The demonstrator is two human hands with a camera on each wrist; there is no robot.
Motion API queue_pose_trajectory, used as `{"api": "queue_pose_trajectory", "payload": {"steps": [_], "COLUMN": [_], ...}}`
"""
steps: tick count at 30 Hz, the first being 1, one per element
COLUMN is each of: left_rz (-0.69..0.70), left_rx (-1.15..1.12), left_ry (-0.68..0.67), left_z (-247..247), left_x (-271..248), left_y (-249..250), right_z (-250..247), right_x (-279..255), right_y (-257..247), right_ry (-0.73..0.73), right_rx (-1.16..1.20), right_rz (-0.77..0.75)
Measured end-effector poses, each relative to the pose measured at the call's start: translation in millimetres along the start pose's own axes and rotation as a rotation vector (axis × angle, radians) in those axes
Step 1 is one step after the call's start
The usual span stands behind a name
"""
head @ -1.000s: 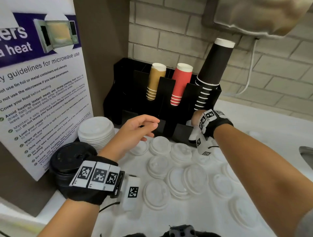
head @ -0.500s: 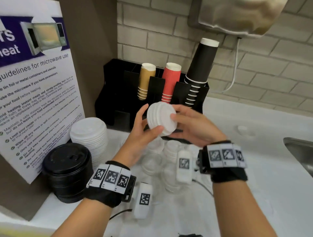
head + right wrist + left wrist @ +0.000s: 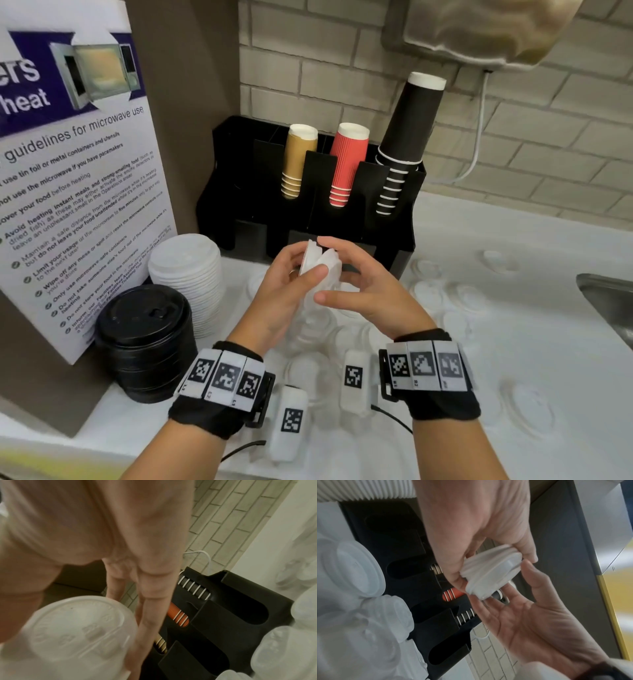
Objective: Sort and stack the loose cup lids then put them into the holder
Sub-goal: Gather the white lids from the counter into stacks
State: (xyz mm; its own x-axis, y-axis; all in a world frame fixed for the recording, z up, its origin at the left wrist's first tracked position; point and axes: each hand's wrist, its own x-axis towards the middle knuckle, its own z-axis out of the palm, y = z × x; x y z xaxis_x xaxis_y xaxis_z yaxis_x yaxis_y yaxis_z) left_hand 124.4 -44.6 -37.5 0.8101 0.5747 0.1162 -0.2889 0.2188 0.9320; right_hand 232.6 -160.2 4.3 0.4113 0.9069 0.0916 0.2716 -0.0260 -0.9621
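Both hands meeting above the counter (image 3: 513, 246), just in front of the black holder (image 3: 236, 178), sharing one small stack of white lids (image 3: 320, 262). Sitting on edge between the two palms, that stack, tilted, its rims fanning slightly apart in the left wrist view (image 3: 489, 574).

Standing in the holder's upper slots: tan cups (image 3: 298, 161), red cups (image 3: 347, 164) and a tall run of black cups (image 3: 404, 144), all nested upside down. Showing dark in the head view, the front pockets low on the holder; contents not possible to tell. Waiting beside the holder on the left, a tall pile of white lids (image 3: 188, 274) and a pile of black lids (image 3: 144, 339) against the microwave notice (image 3: 68, 171). Lying scattered on the counter under and to the right of the hands, more loose lids (image 3: 428, 294), some already paired up.

Gripping the stack, the left hand (image 3: 284, 291), thumb curled over the near face and fingers wrapped behind. Pinching the stack too, the right hand (image 3: 363, 287), index finger on top and thumb underneath, remaining fingers spread loosely, palm half open in the left wrist view (image 3: 530, 622).
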Motion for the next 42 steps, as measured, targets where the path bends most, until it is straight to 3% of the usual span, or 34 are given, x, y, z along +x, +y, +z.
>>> {"api": "queue_pose_trajectory", "payload": {"steps": [6,18,27,42], "left_rz": [0.019,0.014,0.06,0.039], "left_rx": [0.0,-0.008,0.005,0.037], "left_ry": [-0.04,-0.017,0.018,-0.037], "left_z": [0,2,4,3], "left_x": [-3,-6,-8,-6], "left_y": [4,11,13,17], "right_z": [8,16,15,4], "right_x": [1,5,4,2], "right_y": [-3,-5,-5,-11], "right_ry": [0.088,0.043,0.089,0.001], "right_rx": [-0.018,-0.105,-0.111,-0.122], "right_rz": [-0.069,-0.178,-0.202,-0.205]}}
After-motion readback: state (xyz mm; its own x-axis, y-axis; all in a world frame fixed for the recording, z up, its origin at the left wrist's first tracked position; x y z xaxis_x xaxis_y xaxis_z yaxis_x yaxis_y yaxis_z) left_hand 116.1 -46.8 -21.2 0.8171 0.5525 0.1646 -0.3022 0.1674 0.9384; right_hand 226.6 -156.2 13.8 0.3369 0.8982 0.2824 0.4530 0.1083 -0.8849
